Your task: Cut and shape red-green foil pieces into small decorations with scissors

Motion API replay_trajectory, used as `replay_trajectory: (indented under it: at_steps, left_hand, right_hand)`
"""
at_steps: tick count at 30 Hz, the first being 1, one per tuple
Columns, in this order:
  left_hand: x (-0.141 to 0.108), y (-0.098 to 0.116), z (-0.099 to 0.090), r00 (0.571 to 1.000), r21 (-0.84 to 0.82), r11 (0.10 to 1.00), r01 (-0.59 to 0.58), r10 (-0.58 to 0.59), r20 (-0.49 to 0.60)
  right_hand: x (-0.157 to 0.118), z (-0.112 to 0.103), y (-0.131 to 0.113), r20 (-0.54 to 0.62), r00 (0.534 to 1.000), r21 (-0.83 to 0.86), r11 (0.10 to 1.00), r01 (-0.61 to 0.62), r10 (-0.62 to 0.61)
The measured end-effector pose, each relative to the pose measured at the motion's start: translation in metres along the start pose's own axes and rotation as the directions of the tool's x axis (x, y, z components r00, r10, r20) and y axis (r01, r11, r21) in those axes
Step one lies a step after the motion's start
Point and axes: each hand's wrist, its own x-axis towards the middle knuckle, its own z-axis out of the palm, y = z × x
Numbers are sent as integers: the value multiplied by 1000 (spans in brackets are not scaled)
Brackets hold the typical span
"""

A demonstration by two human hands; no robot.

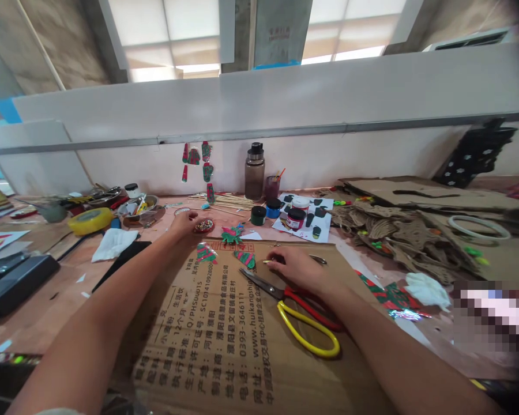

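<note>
My left hand point(182, 223) reaches to the far edge of the cardboard, its fingers curled beside a small red round dish of glittery bits point(205, 226). A pale rim shows behind those fingers; whatever they grip is hidden. Between the fingertips of my right hand point(296, 266) is a thin pale stick point(268, 262), of which only a short end shows. Scissors point(281, 297) with one red and one yellow handle lie just below that hand, on the printed cardboard point(207, 357). Green and pink painted cutouts point(244, 259) lie between my hands, with a figure-like green piece point(232, 233) behind them.
Behind the cardboard stand paint jars point(258, 215), a dark bottle point(255, 173) and a cup point(272, 187). Cut cardboard scraps point(372, 225) pile up at right, near crumpled tissue point(427, 289). At left are yellow tape point(90, 220), a bowl point(138, 206) and a black device point(19, 282).
</note>
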Motion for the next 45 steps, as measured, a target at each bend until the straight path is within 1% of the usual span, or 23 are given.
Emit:
replay_trajectory:
  at_steps: [3, 5, 11, 16, 18, 22, 27, 31, 33, 36, 41, 43, 45]
  left_hand:
    - [4, -1, -8, 999, 33, 999, -3, 5, -41]
    - [5, 0, -10, 999, 39, 999, 3, -2, -40]
    - [5, 7, -2, 1000, 84, 996, 22, -23, 8]
    - [8, 10, 0, 999, 123, 992, 26, -28, 18]
    - [8, 11, -2, 1000, 129, 992, 7, -11, 27]
    - [5, 13, -4, 995, 131, 990, -58, 47, 82]
    - [5, 18, 0, 975, 174, 967, -185, 159, 153]
    - [6, 21, 4, 972, 172, 966, -195, 168, 162]
    - [6, 21, 4, 975, 167, 968, -187, 161, 155]
    - [4, 19, 3, 985, 162, 975, -149, 131, 114]
    - [3, 18, -7, 996, 124, 989, -81, 75, 47]
    - [0, 22, -11, 997, 73, 994, -78, 77, 10]
    - [-6, 31, -13, 995, -48, 995, -93, 91, -28]
  right_hand:
    - [1, 0, 1, -5, 1000, 26, 1000, 10, -10]
    - [1, 1, 2, -10, 1000, 29, 1000, 5, -5]
    - [1, 0, -1, 20, 1000, 5, 1000, -19, 19]
    - [0, -1, -1, -13, 1000, 2, 1000, -18, 18]
    - [0, 0, 0, -36, 999, 7, 1000, -10, 10]
    - [2, 2, 3, -52, 999, 7, 1000, 11, -11]
    - [4, 2, 4, -73, 997, 3, 1000, 26, -26]
    - [3, 1, 3, -70, 998, 12, 1000, 6, -5]
    - [2, 0, 3, -56, 998, 16, 1000, 6, -5]
    - [2, 0, 3, -48, 999, 16, 1000, 21, -20]
    - [2, -1, 2, -49, 999, 22, 999, 24, -23]
    - [2, -1, 2, -90, 996, 30, 999, 32, -29]
    - [2, -1, 2, -186, 981, 45, 997, 61, -52]
